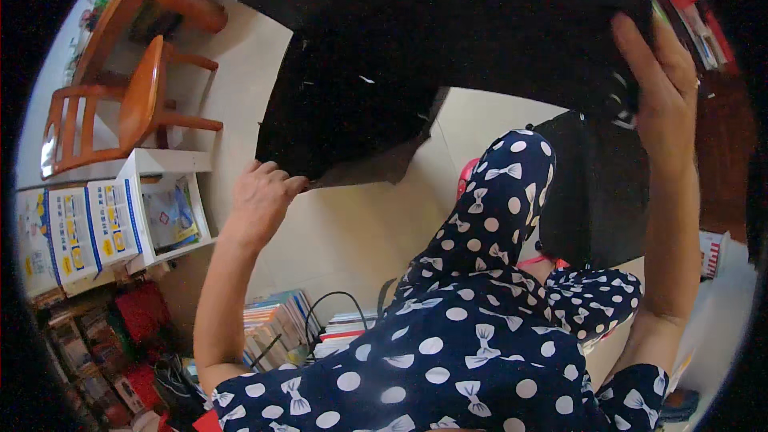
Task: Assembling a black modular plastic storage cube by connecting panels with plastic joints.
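Black cloth (448, 40) hangs spread in the air in front of the person, above the blue polka-dot garment (480, 328) that covers the lap and raised knee, and everything else can be placed against that garment. Just left of it, the left hand (264, 192) reaches up to the cloth's lower left corner, fingers (282, 182) closed together on the hem. To the garment's right, the right hand (656, 80) is lifted much higher, its fingers (636, 48) pressed flat against the cloth's upper right edge; whether the thumb pinches behind is hidden. So the cloth's long axis slopes from low left to high right, stretched between the two hands, with the left hand nearer the body and the right one further up and out. Below and left of the garment, stacked books (280, 324) lie on the pale floor (352, 232). Further left stands a white shelf unit (160, 200), and beyond that, furthest off, a wooden chair (120, 112).
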A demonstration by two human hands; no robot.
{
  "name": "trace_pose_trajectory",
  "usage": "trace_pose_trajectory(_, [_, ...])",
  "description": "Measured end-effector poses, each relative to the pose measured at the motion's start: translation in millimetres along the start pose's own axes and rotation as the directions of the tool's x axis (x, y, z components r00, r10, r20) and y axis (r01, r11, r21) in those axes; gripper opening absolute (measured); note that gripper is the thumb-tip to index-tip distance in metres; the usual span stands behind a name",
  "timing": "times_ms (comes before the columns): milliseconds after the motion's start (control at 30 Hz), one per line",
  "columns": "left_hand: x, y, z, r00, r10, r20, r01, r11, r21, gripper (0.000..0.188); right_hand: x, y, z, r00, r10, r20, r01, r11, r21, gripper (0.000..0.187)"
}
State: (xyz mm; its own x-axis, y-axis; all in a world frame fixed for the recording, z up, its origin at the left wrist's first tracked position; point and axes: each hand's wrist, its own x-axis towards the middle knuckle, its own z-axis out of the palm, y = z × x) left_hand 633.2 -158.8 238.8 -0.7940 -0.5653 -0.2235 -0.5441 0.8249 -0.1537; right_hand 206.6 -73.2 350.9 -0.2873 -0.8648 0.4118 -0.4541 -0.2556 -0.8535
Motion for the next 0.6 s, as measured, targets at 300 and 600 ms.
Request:
trace_pose_trajectory(300, [-28,6,58,0.987,-0.148,-0.066,0.142,0.986,-0.088,0.016,-7,-13,42,0.943,-0.035,0.330,0.075,0.991,-0.107,0.025])
trace_pose_trajectory(600, [-23,10,60,0.971,-0.240,0.010,0.237,0.951,-0.200,0.023,40,-35,118,0.835,0.041,0.549,0.092,0.973,-0.213,0.025])
